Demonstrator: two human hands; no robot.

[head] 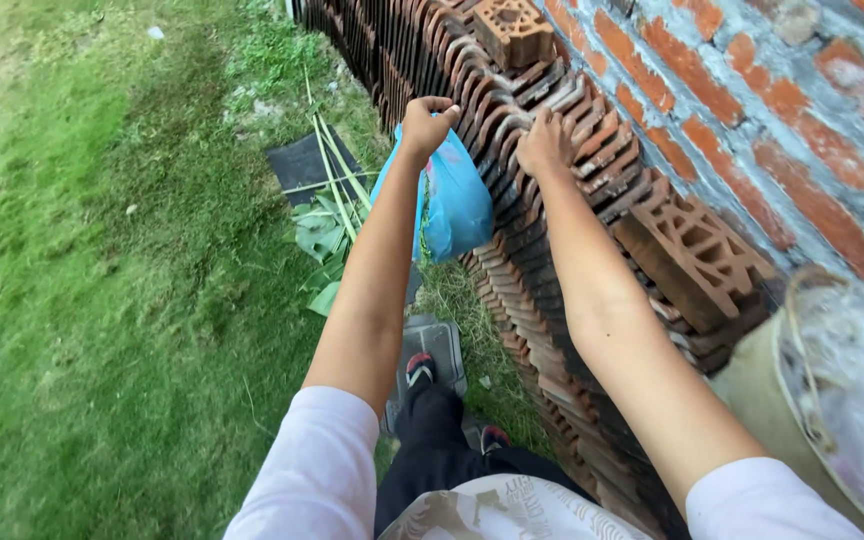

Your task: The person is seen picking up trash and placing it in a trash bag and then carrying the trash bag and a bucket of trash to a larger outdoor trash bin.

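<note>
two arms outstretched, left hand [426, 122] gripping bag [455, 205]

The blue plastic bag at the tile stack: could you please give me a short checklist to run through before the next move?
1. Left hand closed on the top of the blue plastic bag: ok.
2. Bag hanging free beside the stacked roof tiles, off the grass: ok.
3. Right hand resting flat on the tile tops: ok.
4. Tiles steady under that hand: cannot tell.
5. Perforated brick seated on the stack beside the right arm: ok, though it lies tilted.
6. Footing: shoes on a grey slab: ok.
</note>
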